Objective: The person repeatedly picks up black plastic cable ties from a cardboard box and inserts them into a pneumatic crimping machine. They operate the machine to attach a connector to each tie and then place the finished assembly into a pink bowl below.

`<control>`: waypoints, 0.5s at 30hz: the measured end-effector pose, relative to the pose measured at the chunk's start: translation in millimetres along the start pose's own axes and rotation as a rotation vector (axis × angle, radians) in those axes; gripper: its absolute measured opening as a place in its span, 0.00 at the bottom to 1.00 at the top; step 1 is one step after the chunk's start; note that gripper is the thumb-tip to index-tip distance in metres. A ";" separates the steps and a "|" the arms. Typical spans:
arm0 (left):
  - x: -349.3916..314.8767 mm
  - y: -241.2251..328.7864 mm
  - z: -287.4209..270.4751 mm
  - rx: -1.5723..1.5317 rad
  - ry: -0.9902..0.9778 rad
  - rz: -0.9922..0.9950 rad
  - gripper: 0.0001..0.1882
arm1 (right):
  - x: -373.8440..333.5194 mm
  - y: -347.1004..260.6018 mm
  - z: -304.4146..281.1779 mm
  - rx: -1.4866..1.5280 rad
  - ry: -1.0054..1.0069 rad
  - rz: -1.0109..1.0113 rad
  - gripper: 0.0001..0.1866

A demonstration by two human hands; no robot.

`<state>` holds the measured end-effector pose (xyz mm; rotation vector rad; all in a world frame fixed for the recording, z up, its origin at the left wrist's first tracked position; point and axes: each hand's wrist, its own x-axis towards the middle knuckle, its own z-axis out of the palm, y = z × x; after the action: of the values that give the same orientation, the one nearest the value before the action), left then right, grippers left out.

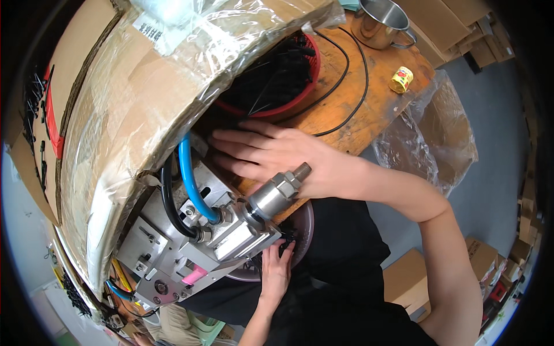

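Note:
My right hand (262, 151) reaches across the wooden bench with its fingers stretched out and slightly apart. Its fingertips lie in shadow below the cardboard cover, just in front of a red basket (314, 60) full of thin black parts. My left hand (276, 274) is low beside a metal machine (222, 239), its fingers closed around a small black part (284, 247) at a grey bowl (309, 228). More black pieces show in that bowl, partly hidden by the machine. A blue tube (187, 173) and a black tube (167, 199) run into the machine's metal block.
Tape-wrapped cardboard (127, 104) arches over the machine and the bench's left side. On the wooden bench (369, 86) are a steel mug (378, 26), a small yellow container (401, 79) and a looping black cable (365, 75). Clear plastic (404, 144) hangs at its right edge.

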<state>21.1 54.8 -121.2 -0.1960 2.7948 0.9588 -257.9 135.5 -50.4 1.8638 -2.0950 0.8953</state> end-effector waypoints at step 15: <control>-6.2 -2.3 -3.2 -0.007 0.045 -0.037 0.19 | -42.9 -29.9 -67.3 -0.057 -0.183 0.221 0.22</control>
<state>27.2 51.4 -118.8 -0.2719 2.8180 0.9677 -237.7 207.8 -10.0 1.7717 -2.4466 0.7227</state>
